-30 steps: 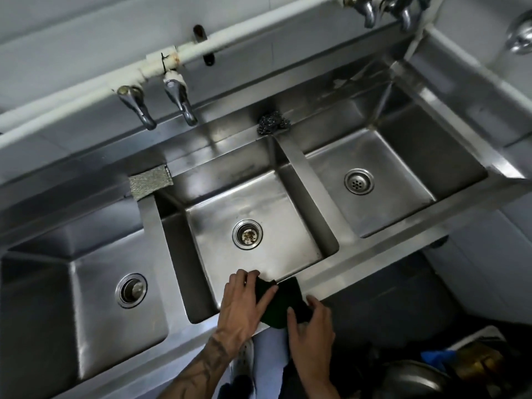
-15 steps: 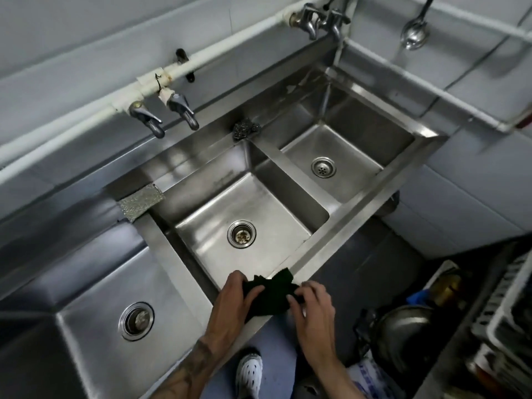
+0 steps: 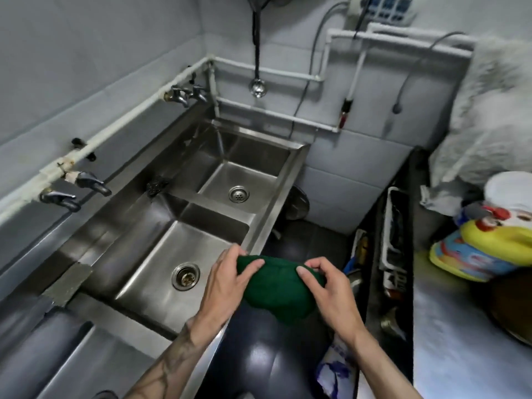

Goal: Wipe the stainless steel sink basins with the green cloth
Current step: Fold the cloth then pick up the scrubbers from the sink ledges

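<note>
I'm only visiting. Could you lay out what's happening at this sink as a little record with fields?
Activity: a person stands at a steel sink, cloth in both hands
Cloth: green cloth, bunched, held up in front of the sink's rim, not in any basin
Hands: left hand grips the cloth's left end; right hand pinches its right end
Basins: three in a row: near basin, middle basin, far basin
Back ledge: dark scourer, grey pad
Wiping: not under way
</note>
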Motion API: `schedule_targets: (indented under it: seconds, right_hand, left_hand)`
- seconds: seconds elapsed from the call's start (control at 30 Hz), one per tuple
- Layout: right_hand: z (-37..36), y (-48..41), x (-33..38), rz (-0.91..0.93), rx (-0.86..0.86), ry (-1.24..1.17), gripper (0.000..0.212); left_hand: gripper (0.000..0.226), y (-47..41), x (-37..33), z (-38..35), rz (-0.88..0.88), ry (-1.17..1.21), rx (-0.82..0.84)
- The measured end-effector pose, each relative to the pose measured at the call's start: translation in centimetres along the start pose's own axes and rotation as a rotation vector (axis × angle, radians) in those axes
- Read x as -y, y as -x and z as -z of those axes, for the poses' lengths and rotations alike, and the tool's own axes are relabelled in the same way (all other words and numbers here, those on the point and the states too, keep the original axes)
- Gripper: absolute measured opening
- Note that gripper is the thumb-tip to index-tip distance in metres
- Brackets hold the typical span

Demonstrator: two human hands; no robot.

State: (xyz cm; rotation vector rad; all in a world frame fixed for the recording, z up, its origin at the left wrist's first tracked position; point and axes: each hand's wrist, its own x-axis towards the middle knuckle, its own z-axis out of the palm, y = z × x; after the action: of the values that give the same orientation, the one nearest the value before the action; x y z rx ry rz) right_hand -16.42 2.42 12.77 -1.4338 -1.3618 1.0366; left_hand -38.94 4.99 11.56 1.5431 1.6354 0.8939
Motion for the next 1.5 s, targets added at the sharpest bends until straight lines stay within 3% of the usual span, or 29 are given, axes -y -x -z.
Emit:
schedule_targets:
  seconds: [0.37,0.6,0.77,1.03,1.17,1.3,1.4,1.5]
  right_hand:
    - [21.4,6.5,-1.5,-0.113,-0.491,-0.05,0.008]
    - [33.4,6.5,-6.2,-0.178,-0.65,-0.007,0.009]
    - [35.9,6.8,-11.2,-0.25,-0.716,0.006,0.01]
    - [35.3,7.1,-19.3,-0.417,-0.64,0.135,0.014]
    - [35.3,5.6,-20.6,-0.457,-0.614,0.319,0.03]
    - [32.8,7.5,-22.5,-0.317,-0.587,0.64,0.035]
    - [30.9,9.1,-24.7,-0.227,-0.491,0.825,0.04]
    - [30.1,9.4,-26.7,-0.223,-0.368,0.966,0.051]
  left_hand:
    - [0.038,2.3,-14.7,-17.6,-0.146,0.174,0.208]
    - [0.038,2.8,-21.3,-29.6,-0.135,0.195,0.28]
    - [0.035,3.5,-20.9,-35.5,-0.069,0.202,0.308]
    - [0.036,4.1,-15.5,-41.2,0.06,0.045,0.329]
    - [0.031,2.6,-14.3,-43.3,0.066,-0.089,0.33]
    - [0.051,3.5,-11.1,-43.9,-0.234,-0.369,0.313]
    - [0.053,5.2,-8.5,-44.0,-0.506,-0.562,0.345]
    - [0.057,6.1,-7.3,-44.7,-0.551,-0.7,0.419]
